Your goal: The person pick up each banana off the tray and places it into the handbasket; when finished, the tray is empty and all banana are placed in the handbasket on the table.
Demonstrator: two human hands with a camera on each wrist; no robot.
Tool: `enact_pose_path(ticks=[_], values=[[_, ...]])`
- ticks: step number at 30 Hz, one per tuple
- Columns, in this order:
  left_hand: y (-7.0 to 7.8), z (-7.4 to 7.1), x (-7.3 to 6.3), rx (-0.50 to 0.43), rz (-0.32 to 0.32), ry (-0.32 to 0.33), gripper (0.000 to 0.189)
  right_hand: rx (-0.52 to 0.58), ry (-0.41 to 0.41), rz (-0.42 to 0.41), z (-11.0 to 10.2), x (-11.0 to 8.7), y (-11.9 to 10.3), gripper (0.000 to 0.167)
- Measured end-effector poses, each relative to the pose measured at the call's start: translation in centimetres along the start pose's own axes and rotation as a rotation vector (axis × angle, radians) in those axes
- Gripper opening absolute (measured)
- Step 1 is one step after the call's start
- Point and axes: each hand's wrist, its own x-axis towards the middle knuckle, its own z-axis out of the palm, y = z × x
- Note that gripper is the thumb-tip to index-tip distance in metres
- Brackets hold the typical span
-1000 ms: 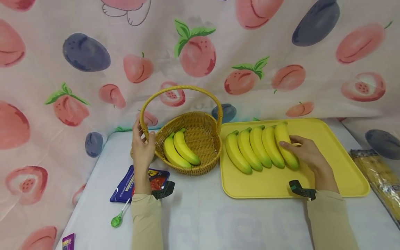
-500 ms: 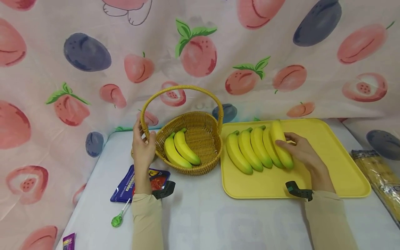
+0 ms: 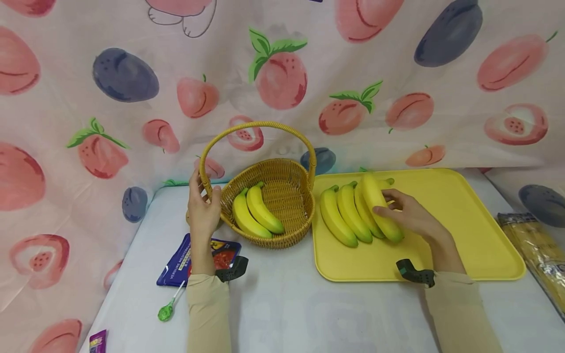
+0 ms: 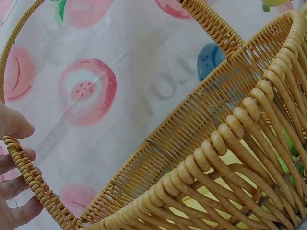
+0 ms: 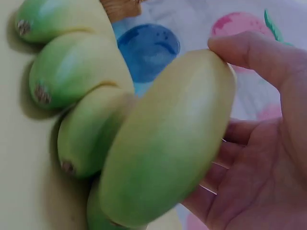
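My left hand [image 3: 204, 208] grips the left foot of the handle on a wicker basket [image 3: 289, 196]. In the left wrist view its thumb and fingers wrap the braided handle [image 4: 38, 187]. Two yellow bananas [image 3: 264, 208] lie in the basket's left half. On the right, my right hand [image 3: 408, 213] holds a banana [image 3: 380, 208] between thumb and fingers, raised above the row. The right wrist view shows this banana [image 5: 168, 139] large, its green tip toward the camera. Several more bananas [image 3: 335, 218] lie side by side on a yellow tray [image 3: 468, 220], partly hidden by the held one.
Under my left forearm lies a dark blue food pouch [image 3: 174, 267], with a green lollipop [image 3: 166, 312] in front of it. A small purple packet [image 3: 98, 341] is at the front left. A clear bag of yellow food [image 3: 531, 247] lies right of the tray.
My right hand has lifted the rightmost banana and carried it leftward over the others on the tray. My left hand has stayed on the basket handle.
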Motion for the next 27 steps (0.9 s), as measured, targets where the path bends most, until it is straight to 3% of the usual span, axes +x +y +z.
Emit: enact_pose_path(ticks=[11, 22, 27], values=[[0.0, 0.1, -0.1, -0.009, 0.0, -0.001, 0.059, -0.021, -0.13, -0.157, 1.8, -0.3, -2.9, 0.061], [0.0, 0.1, 0.0, -0.01, 0.01, 0.001, 0.06, 0.011, -0.257, -0.251, 3.8, -0.4, -5.0, 0.062], [0.0, 0.1, -0.1, -0.016, -0.002, -0.002, 0.06, 0.01, -0.278, -0.305, 5.1, 0.0, -6.1, 0.062]])
